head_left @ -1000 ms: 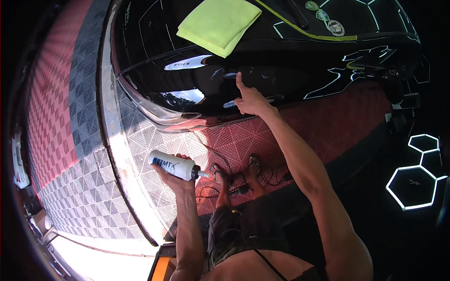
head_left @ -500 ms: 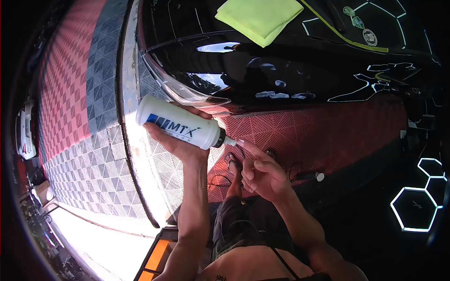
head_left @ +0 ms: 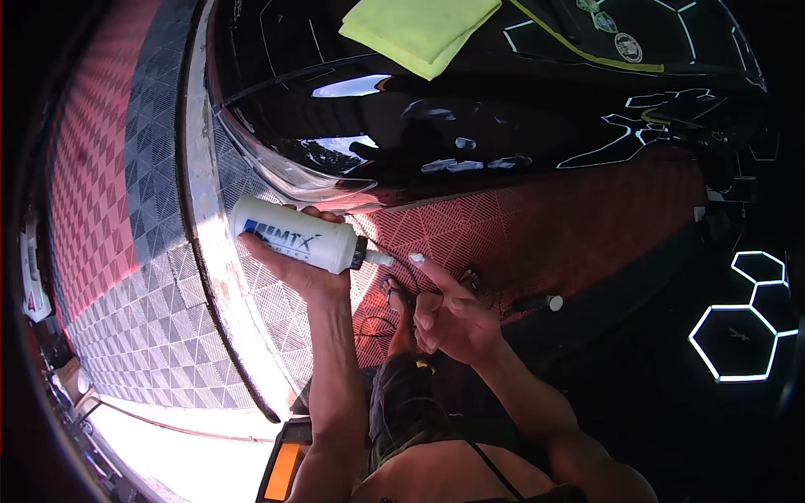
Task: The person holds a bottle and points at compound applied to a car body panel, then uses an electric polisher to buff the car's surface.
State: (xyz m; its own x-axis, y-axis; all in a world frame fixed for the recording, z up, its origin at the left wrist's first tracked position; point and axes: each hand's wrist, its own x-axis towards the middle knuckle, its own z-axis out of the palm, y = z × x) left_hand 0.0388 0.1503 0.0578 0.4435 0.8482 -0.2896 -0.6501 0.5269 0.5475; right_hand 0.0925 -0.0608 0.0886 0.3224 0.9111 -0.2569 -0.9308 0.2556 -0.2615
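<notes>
My left hand (head_left: pixel 298 272) is wrapped round a white squeeze bottle (head_left: pixel 323 245) with blue and black MTX lettering. The bottle lies tilted on its side, its black collar and pale nozzle pointing right. Just right of the nozzle, and apart from it, is my right hand (head_left: pixel 457 318). Its index finger is stretched out and the other fingers are loosely curled. A dab of white cream (head_left: pixel 417 259) sits on that fingertip. Beyond both hands stretches a glossy black car body (head_left: pixel 503 126), with pale smears (head_left: pixel 474 164) or reflections on its side; I cannot tell which.
A folded yellow-green cloth (head_left: pixel 419 33) lies on the car, near a yellow-edged strip (head_left: pixel 587 54). Red and grey floor tiles (head_left: pixel 470 222) run below. An object with a round white end (head_left: pixel 549 303) lies right of my feet, and an orange-and-black box (head_left: pixel 283 469) stands lower left.
My right index fingertip has come away from the bottle's nozzle and now carries a larger white dab. The bottle has tipped closer to level. The whole view has shifted slightly.
</notes>
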